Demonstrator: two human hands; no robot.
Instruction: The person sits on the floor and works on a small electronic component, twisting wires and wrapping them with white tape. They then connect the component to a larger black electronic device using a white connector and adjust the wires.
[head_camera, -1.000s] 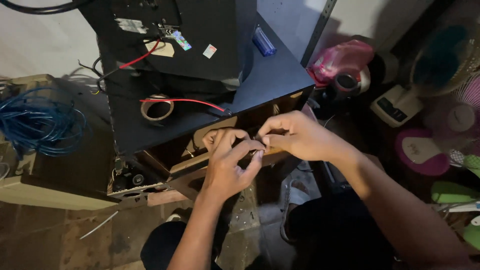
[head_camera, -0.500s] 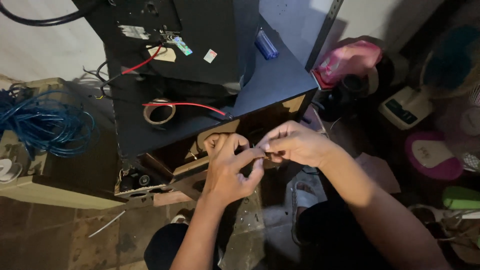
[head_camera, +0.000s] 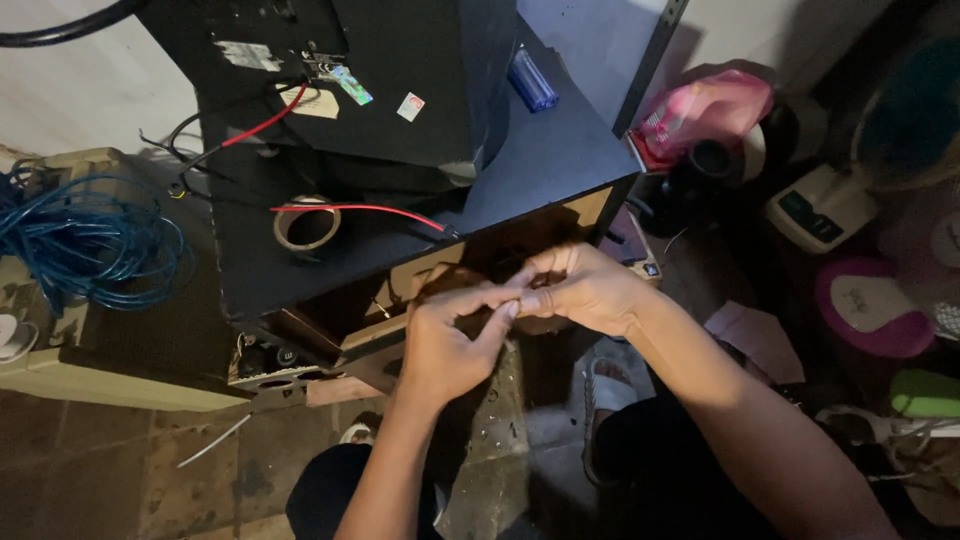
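Observation:
My left hand (head_camera: 452, 340) and my right hand (head_camera: 580, 288) meet fingertip to fingertip in front of the open side of a black speaker cabinet (head_camera: 400, 240). Both pinch something very small between thumb and fingers; it is too small and dark to identify, possibly a wire end. A red wire (head_camera: 350, 209) runs across the cabinet's top toward the opening near my hands. A roll of tape (head_camera: 306, 224) lies on the cabinet top to the left. A second black box (head_camera: 400, 60) stands on the cabinet behind.
A tangle of blue cable (head_camera: 80, 240) lies at the left on a beige box. A blue lighter (head_camera: 531, 78) rests on the cabinet top. A pink bag (head_camera: 700, 110), a white device (head_camera: 820, 205) and round pink and green items crowd the right. Brown tiled floor (head_camera: 130, 480) below.
The view has shifted slightly; my hands stay pressed together at the cabinet opening, fingers working the small item, with the right hand a little lower than before.

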